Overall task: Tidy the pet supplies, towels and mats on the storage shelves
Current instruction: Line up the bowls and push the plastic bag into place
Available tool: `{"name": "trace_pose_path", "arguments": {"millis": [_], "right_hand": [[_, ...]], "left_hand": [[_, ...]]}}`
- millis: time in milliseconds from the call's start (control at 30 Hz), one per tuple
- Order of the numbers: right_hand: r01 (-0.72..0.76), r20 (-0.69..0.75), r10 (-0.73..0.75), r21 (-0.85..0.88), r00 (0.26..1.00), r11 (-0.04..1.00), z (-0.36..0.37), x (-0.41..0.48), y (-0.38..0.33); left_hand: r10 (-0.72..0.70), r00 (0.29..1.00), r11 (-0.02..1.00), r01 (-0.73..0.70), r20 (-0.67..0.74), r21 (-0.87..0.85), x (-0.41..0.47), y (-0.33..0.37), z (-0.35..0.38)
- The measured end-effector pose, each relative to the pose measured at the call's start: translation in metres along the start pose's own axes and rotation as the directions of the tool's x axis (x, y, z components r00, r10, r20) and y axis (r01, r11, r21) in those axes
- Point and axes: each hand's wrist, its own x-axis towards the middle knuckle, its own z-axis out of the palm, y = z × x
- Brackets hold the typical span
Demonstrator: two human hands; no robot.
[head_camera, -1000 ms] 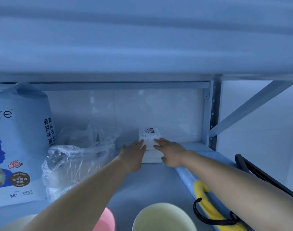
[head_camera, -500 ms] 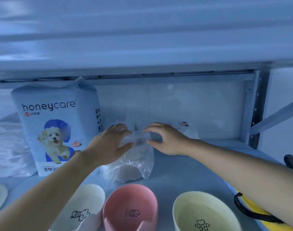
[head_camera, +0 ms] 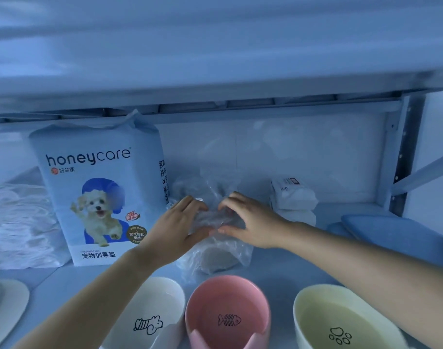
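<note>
Gripping the clear plastic bag [head_camera: 215,238] from both sides, the left hand [head_camera: 176,231] and right hand [head_camera: 250,220] meet at its crumpled upper part, on the shelf board [head_camera: 278,263]. The left fingers [head_camera: 190,201] are curled together over the top of the film with the thumb pressed in underneath. The right fingers [head_camera: 234,197] arch over the same bunch of film, the thumb low against it; fingertips of the two hands nearly touch. The bag's lower part, holding a pale rounded mass, sits on the board directly below the fingers. What the contents are cannot be determined.

Just left of the left fingers stands the honeycare pad pack [head_camera: 97,192], upright, printed with a small dog, its side touching or just beside the bag. Further left lies a stack of white folded material [head_camera: 21,220].

Just right of the right fingers is a stack of white wrapped packets [head_camera: 292,200], labelled on top, close to the back wall. Well to the right of those lies a blue flat item [head_camera: 391,235], kind unclear.

Nearer the camera than the fingers, along the front edge, stand three bowls: a white bowl [head_camera: 160,298] with a striped-paw drawing, a pink bowl [head_camera: 228,306] with a fishbone drawing, a pale yellow bowl [head_camera: 341,318] with a paw print. A pale dish [head_camera: 9,303] sits at the far left front.
</note>
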Motion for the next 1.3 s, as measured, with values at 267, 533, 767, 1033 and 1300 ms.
{"name": "trace_pose_path", "arguments": {"millis": [267,533,767,1033,1300], "right_hand": [[0.0,-0.024,-0.001,-0.039,1.0,0.999,0.003,-0.007,0.005],[-0.116,-0.082,0.113,-0.034,0.99,0.993,-0.006,-0.021,0.027],[-0.206,-0.092,0.197,-0.103,0.976,0.973,-0.012,-0.031,0.04],[-0.242,-0.134,0.209,-0.316,0.969,0.917,-0.019,-0.043,0.044],[-0.277,0.128,0.35,-0.393,0.928,0.877,-0.009,-0.049,0.045]], "left_hand": [[0.072,0.997,0.99,-0.072,-0.008,-0.123,0.009,-0.013,0.009],[0.15,0.989,0.979,-0.148,0.006,-0.141,0.04,-0.004,0.033],[0.16,0.987,0.977,-0.155,0.024,-0.145,0.061,0.001,0.054],[0.288,0.948,0.958,-0.286,0.136,-0.034,0.075,-0.003,0.054],[0.316,0.939,0.911,-0.339,0.132,0.233,0.058,-0.012,0.073]]}}
